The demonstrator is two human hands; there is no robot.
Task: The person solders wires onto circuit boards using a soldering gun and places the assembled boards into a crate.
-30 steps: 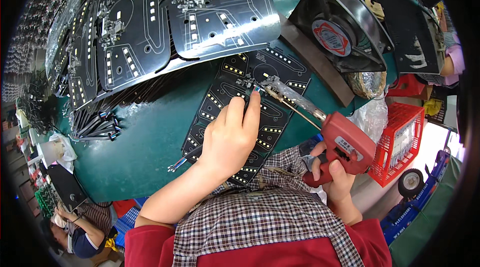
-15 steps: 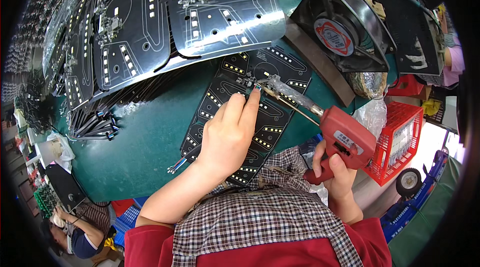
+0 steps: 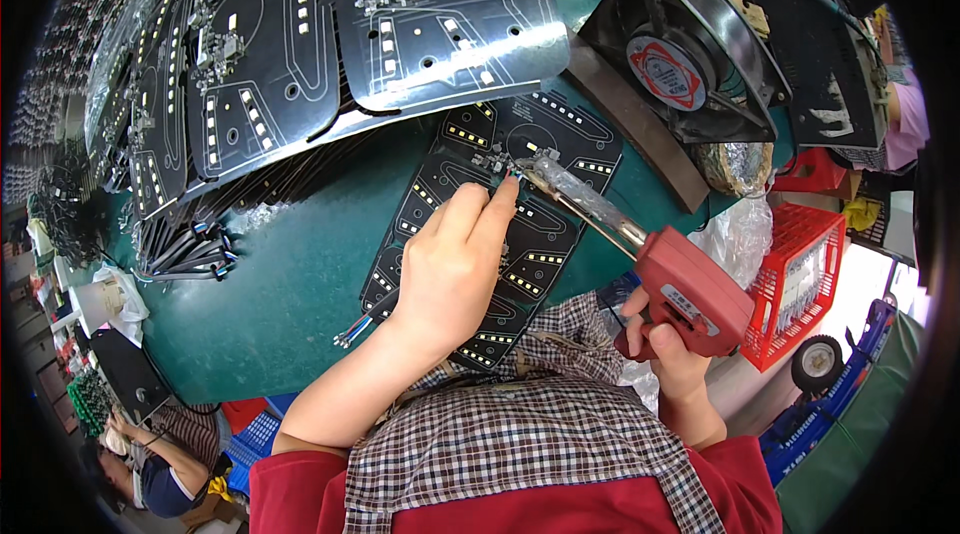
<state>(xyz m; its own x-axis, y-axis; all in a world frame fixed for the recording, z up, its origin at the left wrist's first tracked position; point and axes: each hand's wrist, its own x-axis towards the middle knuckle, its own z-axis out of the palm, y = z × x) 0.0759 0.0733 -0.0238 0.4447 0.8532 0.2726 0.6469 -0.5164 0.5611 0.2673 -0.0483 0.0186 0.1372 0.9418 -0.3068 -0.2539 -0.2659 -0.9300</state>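
My left hand (image 3: 455, 259) is closed on a black cable (image 3: 378, 314), most of it hidden under the palm. One end's coloured wires fan out by my wrist. At my fingertips the other end's thin wires meet a cluster of small parts on a black LED circuit board (image 3: 540, 264). This board lies slanted in front of me, partly over my checked apron. In my right hand (image 3: 675, 354) is a red soldering gun (image 3: 695, 289), gripped by its handle. Its tip points left and sits at the wires beside my left fingertips.
Large LED boards (image 3: 250, 84) are stacked at the back left, beside a bundle of black cables (image 3: 190, 252). A black fan (image 3: 680, 64) stands at the back right, near a dark bar (image 3: 640, 124). A red crate (image 3: 790, 284) is at the right; another person (image 3: 170, 464) sits at lower left.
The soldering gun's body has tilted and shifted slightly right, while its tip stays near the same spot. My left hand has barely moved.
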